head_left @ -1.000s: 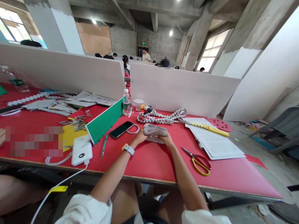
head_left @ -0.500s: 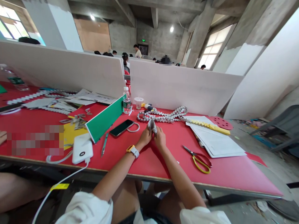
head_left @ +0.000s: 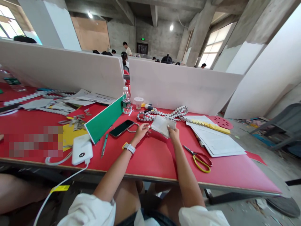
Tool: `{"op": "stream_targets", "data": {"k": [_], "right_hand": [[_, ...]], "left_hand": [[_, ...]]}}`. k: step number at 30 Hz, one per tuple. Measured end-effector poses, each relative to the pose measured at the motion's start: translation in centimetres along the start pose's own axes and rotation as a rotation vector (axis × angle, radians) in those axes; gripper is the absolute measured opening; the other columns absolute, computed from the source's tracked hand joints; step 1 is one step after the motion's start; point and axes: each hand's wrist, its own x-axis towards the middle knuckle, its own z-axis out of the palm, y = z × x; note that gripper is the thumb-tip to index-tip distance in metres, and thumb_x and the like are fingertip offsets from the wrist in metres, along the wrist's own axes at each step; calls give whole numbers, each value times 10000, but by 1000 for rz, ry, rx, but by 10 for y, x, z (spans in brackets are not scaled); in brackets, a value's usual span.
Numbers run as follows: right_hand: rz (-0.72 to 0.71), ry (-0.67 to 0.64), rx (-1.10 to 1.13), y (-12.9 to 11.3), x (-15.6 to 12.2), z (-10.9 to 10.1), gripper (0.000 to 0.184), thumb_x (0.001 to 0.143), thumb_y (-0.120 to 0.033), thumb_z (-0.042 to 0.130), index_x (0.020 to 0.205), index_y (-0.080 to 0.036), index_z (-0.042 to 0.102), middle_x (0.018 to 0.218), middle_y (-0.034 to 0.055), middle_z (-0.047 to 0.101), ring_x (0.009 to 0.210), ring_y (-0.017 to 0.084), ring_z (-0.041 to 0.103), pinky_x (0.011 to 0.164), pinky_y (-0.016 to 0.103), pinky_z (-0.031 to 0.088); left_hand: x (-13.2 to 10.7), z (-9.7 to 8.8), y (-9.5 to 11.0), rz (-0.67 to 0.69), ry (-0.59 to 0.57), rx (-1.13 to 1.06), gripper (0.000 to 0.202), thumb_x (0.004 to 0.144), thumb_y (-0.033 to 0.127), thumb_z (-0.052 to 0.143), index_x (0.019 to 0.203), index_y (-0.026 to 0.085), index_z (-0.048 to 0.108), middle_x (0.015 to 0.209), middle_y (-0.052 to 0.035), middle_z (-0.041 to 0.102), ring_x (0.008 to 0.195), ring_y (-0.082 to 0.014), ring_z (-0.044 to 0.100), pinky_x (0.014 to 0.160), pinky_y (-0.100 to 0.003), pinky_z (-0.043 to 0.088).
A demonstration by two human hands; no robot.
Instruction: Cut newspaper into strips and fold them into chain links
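Note:
My right hand pinches a small grey paper piece and holds it tilted just above the red table. My left hand is beside the paper's left edge, fingers spread, fingertips close to it. A long folded paper chain lies just behind both hands. A yellow-strapped watch sits on my left wrist.
Yellow-handled scissors lie right of my right arm, beside a stack of white sheets. A phone, a pen, a green board and a white power bank lie left. White dividers stand behind.
The paper was pressed together between both hands; now it is opened out flat in my right hand, and my left hand has let go and moved slightly left.

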Motion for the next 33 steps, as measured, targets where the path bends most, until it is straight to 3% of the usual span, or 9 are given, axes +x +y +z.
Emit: {"op": "stream_targets", "data": {"k": [3, 6, 10, 12, 14, 18, 22, 27, 33], "right_hand": [[60, 254, -277, 3, 9, -23, 370, 681, -416, 549, 832, -98, 664, 770, 118, 683, 750, 276, 629, 637, 333, 465], [122, 336, -599, 3, 11, -39, 426, 713, -285, 521, 1061, -63, 624, 959, 202, 674, 905, 323, 622, 743, 375, 462], [18, 464, -938, -5, 1, -39, 758, 727, -242, 570, 1410, -69, 291, 1311, 290, 454, 1212, 380, 443, 927, 451, 379], [-132, 425, -1043, -9, -5, -33, 824, 762, -326, 577, 1456, -122, 181, 1441, 255, 297, 1341, 376, 256, 1013, 498, 280], [-236, 238, -1112, -11, -10, -26, 760, 805, -423, 535, 1446, -161, 223, 1462, 205, 295, 1375, 348, 180, 1052, 539, 189], [-216, -88, -1214, -8, -15, -12, 399, 852, -366, 489, 1183, -161, 577, 1211, 184, 582, 1219, 326, 434, 1039, 583, 140], [-168, -72, -1216, -5, -14, -5, 269, 859, -198, 446, 871, -118, 702, 916, 193, 689, 912, 285, 625, 1047, 558, 142], [-157, 18, -1056, 0, -7, -7, 145, 736, -152, 604, 604, -143, 662, 644, 152, 662, 817, 294, 632, 1027, 536, 211], [-118, 125, -694, 4, -6, -8, 366, 656, -170, 662, 387, -228, 421, 463, 53, 535, 790, 306, 602, 984, 643, 151]], "left_hand": [[-3, 3, 4, -91, 34, -4, 291, 834, 353, 564, 1040, 150, 534, 866, -60, 666, 589, -104, 638, 531, -225, 519], [-5, 4, 8, -114, 35, -10, 253, 842, 311, 553, 1032, 146, 534, 813, -44, 653, 587, -93, 634, 530, -207, 524], [-5, 4, 6, -102, 8, -15, 233, 831, 254, 562, 1036, 146, 540, 785, -40, 646, 586, -105, 634, 531, -233, 545], [-5, 4, 5, -105, 1, -10, 227, 830, 249, 562, 1032, 147, 542, 776, -40, 647, 591, -108, 638, 534, -235, 548], [-5, 5, 6, -120, -4, -6, 227, 828, 257, 567, 1026, 149, 542, 777, -41, 650, 596, -111, 642, 536, -238, 550], [-6, 5, 6, -133, -6, -14, 223, 823, 252, 575, 1014, 142, 542, 777, -42, 652, 587, -114, 643, 537, -250, 554], [-3, 5, 2, -110, -6, -18, 229, 813, 257, 589, 1008, 144, 551, 773, -42, 652, 577, -117, 640, 527, -261, 556], [0, 4, -6, -86, -16, -6, 262, 795, 289, 616, 1006, 143, 566, 776, -47, 650, 584, -122, 643, 509, -252, 551], [0, 3, -7, -70, -19, 10, 209, 819, 256, 576, 987, 132, 577, 778, -51, 647, 596, -121, 644, 524, -255, 559]]}}
